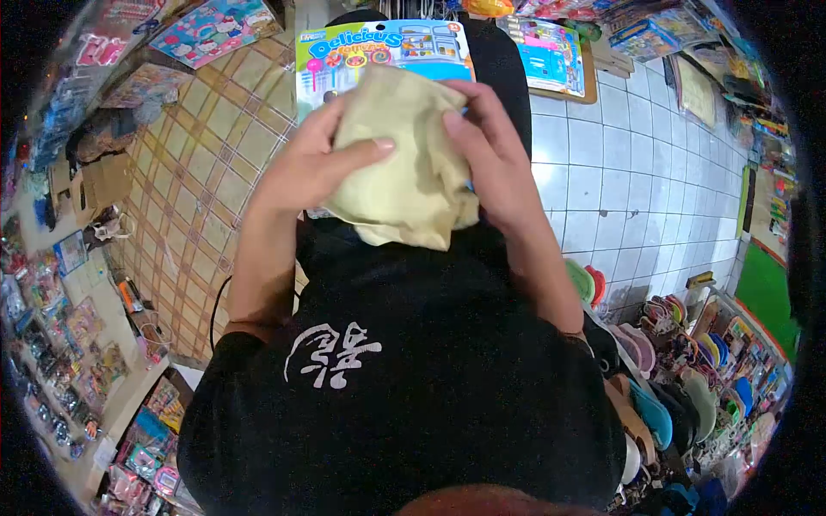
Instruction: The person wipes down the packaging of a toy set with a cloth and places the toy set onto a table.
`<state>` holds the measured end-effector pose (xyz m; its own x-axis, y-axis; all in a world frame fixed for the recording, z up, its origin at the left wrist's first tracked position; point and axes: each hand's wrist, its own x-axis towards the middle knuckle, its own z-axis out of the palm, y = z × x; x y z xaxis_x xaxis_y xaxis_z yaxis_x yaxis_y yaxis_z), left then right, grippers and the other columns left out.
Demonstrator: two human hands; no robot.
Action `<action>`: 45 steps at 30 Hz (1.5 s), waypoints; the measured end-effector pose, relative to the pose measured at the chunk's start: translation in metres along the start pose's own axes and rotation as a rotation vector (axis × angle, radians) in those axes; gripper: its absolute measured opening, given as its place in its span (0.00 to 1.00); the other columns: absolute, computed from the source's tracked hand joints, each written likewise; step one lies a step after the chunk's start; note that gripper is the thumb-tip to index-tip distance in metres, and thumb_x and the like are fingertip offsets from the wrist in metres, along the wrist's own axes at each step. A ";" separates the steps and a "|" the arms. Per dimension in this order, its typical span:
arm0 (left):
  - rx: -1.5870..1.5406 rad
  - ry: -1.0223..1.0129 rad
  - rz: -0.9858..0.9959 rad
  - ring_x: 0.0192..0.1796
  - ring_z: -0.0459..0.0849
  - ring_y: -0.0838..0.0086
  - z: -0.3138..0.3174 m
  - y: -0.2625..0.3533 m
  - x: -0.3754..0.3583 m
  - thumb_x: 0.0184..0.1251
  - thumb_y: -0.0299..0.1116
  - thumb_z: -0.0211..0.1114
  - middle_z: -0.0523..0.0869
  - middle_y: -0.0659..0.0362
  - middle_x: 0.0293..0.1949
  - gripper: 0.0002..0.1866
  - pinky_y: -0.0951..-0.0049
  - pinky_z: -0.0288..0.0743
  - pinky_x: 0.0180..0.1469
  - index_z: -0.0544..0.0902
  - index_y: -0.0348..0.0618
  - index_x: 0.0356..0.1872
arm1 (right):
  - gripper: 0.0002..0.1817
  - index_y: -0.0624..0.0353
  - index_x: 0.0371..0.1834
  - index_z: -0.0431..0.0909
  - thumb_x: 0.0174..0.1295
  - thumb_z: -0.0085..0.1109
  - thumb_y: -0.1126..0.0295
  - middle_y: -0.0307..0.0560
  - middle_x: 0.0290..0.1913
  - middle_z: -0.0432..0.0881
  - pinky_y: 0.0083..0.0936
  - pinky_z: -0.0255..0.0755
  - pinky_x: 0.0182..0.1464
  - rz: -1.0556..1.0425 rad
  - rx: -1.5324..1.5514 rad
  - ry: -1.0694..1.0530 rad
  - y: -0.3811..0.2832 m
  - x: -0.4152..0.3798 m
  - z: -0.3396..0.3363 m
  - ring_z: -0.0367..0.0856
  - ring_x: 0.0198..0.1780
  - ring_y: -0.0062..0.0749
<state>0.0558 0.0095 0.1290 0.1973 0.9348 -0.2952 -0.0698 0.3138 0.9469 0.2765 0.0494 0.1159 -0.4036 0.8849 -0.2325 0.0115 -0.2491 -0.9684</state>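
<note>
A pale yellow cloth point(396, 155), folded and creased, is held up between both hands above the lap. My left hand point(314, 168) grips its left side, the thumb lying across the front and the other fingers hidden behind. On the right edge, my right hand point(495, 159) is closed around a bunched part of the cloth, thumb near the top. Behind and below it, a toy package point(387, 43) with "Delicious" printed on its colourful card rests on the legs. The cloth covers most of the package's lower part.
Another boxed toy point(546, 60) stands ahead on the right. Shelves of packaged goods point(69, 361) line the left side. Sandals and slippers point(654, 404) are racked at lower right. The floor has brown tiles point(206, 172) on the left and white tiles point(611, 163) on the right.
</note>
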 end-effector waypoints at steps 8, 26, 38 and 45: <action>1.206 0.422 0.486 0.64 0.81 0.59 -0.027 0.005 0.002 0.56 0.23 0.69 0.83 0.53 0.62 0.21 0.48 0.71 0.67 0.77 0.39 0.53 | 0.22 0.54 0.58 0.81 0.64 0.67 0.58 0.55 0.68 0.75 0.52 0.64 0.71 -0.573 -0.956 0.173 0.041 0.026 -0.018 0.67 0.71 0.63; 1.418 0.453 0.610 0.56 0.82 0.46 -0.024 0.015 0.026 0.56 0.19 0.61 0.84 0.43 0.56 0.24 0.50 0.76 0.56 0.74 0.37 0.57 | 0.22 0.47 0.62 0.81 0.65 0.64 0.58 0.54 0.73 0.70 0.54 0.61 0.74 -0.513 -1.009 0.049 0.057 0.026 -0.008 0.59 0.77 0.67; 1.358 0.044 0.182 0.63 0.81 0.49 -0.004 -0.011 -0.001 0.59 0.23 0.64 0.84 0.42 0.58 0.28 0.57 0.75 0.64 0.77 0.36 0.64 | 0.22 0.45 0.63 0.81 0.66 0.64 0.57 0.51 0.74 0.70 0.53 0.63 0.72 -0.501 -1.018 0.026 0.058 0.026 -0.010 0.58 0.78 0.64; 1.105 -0.366 -0.025 0.59 0.82 0.45 -0.008 0.042 -0.024 0.66 0.26 0.61 0.83 0.39 0.57 0.24 0.54 0.75 0.63 0.76 0.33 0.64 | 0.22 0.45 0.62 0.81 0.65 0.64 0.56 0.50 0.75 0.69 0.54 0.63 0.72 -0.505 -0.993 0.021 0.060 0.027 -0.010 0.57 0.79 0.64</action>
<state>0.0407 0.0017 0.1751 0.4697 0.7702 -0.4315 0.7928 -0.1529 0.5900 0.2758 0.0623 0.0503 -0.5534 0.8044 0.2163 0.5806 0.5587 -0.5922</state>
